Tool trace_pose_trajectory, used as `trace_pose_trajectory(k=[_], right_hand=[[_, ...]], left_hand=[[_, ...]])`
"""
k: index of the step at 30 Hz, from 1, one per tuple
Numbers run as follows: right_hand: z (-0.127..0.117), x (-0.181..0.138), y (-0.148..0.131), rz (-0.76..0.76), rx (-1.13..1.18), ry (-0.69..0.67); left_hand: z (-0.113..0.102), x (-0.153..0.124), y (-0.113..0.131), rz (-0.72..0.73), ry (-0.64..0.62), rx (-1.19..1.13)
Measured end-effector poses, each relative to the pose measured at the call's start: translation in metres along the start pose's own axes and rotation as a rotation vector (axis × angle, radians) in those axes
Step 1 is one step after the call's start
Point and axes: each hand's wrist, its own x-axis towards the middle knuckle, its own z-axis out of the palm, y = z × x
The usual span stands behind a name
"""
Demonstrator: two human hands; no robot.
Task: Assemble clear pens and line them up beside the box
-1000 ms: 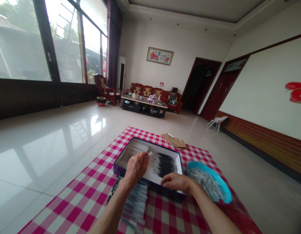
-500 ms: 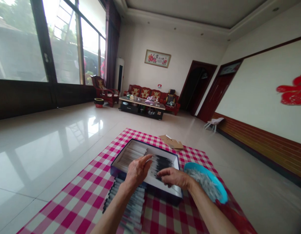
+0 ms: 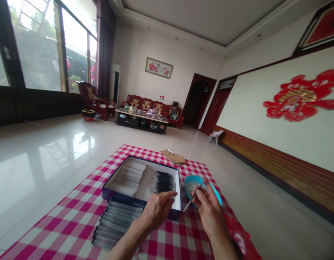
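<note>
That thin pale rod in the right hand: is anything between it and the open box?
Only the box's low side wall: the rod in the right hand ends just outside it. The left hand reaches over the box's near edge close by.

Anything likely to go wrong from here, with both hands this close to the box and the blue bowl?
The thin stick in the right hand passes close to the box's corner, so it might catch the box and disturb the black-tipped rows. The blue bowl looks tilted, so its gray fibers may spill onto the checked cloth. The left hand sits over the box's near edge and might shift it.
</note>
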Motion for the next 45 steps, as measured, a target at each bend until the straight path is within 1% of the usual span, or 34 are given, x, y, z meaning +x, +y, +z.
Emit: trace_pose_trajectory(k=[2,5,9,11,13,15,18,20,25,30,34,40,45], right_hand=[[-0.009,-0.009,0.000,-0.007,0.034,0.034],[-0.017,-0.016,0.002,0.017,0.089,0.013],[-0.018,-0.018,0.005,0.088,0.213,-0.005],[-0.015,-0.018,0.007,0.112,0.224,0.000],[-0.013,-0.018,0.010,0.120,0.180,0.004],[-0.014,-0.018,0.013,0.114,0.080,-0.013],[-0.019,-0.019,0.019,0.070,-0.098,-0.023],[-0.021,-0.019,0.021,0.045,-0.160,-0.008],[-0.015,-0.021,0.019,0.063,-0.176,0.018],[-0.010,-0.023,0.020,0.070,-0.225,-0.040],[-0.011,-0.023,0.023,0.073,-0.204,-0.065],[-0.010,-0.024,0.021,0.051,-0.185,-0.002],[-0.010,-0.023,0.027,0.042,-0.241,-0.076]], left_hand=[[0.007,-0.003,0.003,0.003,-0.012,-0.013],[0.015,-0.006,0.006,-0.007,-0.024,-0.019],[0.019,-0.009,0.010,-0.017,-0.034,-0.021],[0.019,-0.010,0.012,-0.015,-0.044,-0.024],[0.019,-0.010,0.014,-0.010,-0.056,-0.025],[0.018,-0.009,0.015,-0.004,-0.063,-0.025],[0.019,-0.009,0.015,0.016,-0.055,-0.025],[0.020,-0.009,0.015,0.029,-0.051,-0.025],[0.023,-0.010,0.014,0.048,-0.050,-0.030],[0.023,-0.011,0.014,0.047,-0.061,-0.034],[0.022,-0.011,0.014,0.072,-0.069,-0.047],[0.022,-0.011,0.015,0.084,-0.060,-0.071],[0.020,-0.010,0.016,0.051,-0.065,-0.091]])
